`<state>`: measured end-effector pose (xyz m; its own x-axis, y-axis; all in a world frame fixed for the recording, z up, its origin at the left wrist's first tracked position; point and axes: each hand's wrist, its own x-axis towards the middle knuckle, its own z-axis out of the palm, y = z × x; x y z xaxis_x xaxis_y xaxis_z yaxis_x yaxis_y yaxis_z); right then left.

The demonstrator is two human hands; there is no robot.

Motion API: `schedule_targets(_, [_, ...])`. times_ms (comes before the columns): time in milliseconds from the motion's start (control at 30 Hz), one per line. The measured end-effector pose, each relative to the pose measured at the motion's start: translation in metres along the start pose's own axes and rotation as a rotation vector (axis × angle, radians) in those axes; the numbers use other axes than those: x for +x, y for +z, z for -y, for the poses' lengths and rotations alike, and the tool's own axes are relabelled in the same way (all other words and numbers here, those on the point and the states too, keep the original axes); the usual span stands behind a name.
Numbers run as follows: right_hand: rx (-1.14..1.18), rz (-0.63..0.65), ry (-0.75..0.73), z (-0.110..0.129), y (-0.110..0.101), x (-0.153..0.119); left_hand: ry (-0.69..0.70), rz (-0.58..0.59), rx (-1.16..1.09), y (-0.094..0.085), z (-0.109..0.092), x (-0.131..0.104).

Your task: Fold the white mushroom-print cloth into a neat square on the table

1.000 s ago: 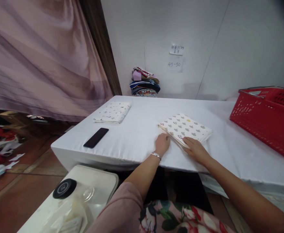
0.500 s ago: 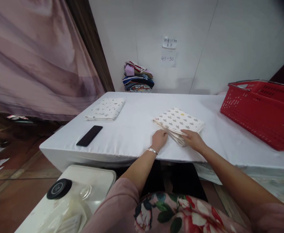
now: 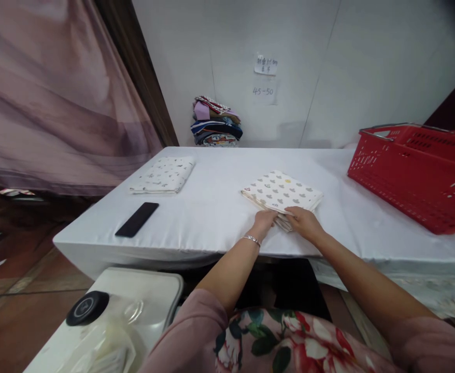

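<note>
Two hands work at one grey-print cloth (image 3: 282, 190), folded into a flat packet on the white-covered bench (image 3: 219, 202), right of centre and directly before the person. It lies askew, one corner pointing toward the far wall, its long axis running from far left to near right. The right hand (image 3: 304, 223) pinches the near edge, thumb side on top; the left hand (image 3: 264, 221) has its fingers curled against that edge, and whether they grip it I cannot tell. The bench also carries one second folded cloth (image 3: 163, 175), one black phone (image 3: 137, 219) and one red basket (image 3: 410, 176); two paper notes (image 3: 265, 77) hang on the wall. Compared with half a second ago, the left hand has slid rightward along the edge, close beside the right.
</note>
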<state>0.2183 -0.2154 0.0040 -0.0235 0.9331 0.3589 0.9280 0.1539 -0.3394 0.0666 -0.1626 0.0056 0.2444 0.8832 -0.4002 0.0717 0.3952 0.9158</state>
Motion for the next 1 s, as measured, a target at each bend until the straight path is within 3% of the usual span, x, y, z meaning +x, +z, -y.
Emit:
schedule_targets(200, [-0.147,0.154,-0.074,0.017,-0.009,0.0,-0.055,0.066,-0.129,0.006,-0.003,-0.003])
schedule_targets(367, [-0.335,0.223,0.019,0.031,-0.013,0.009,-0.016,0.1,-0.178,0.006,-0.003,-0.009])
schedule_targets(500, [-0.367,0.228,0.05,0.033,-0.014,0.014,0.03,0.109,-0.147,0.001,0.001,-0.013])
schedule_targets(700, [-0.296,0.183,0.088,0.027,-0.015,0.016,0.048,-0.077,-0.056,-0.006,0.006,-0.007])
schedule_targets(1000, [-0.316,0.162,0.06,0.027,-0.014,0.016,-0.112,0.021,-0.107,0.0,-0.001,-0.008])
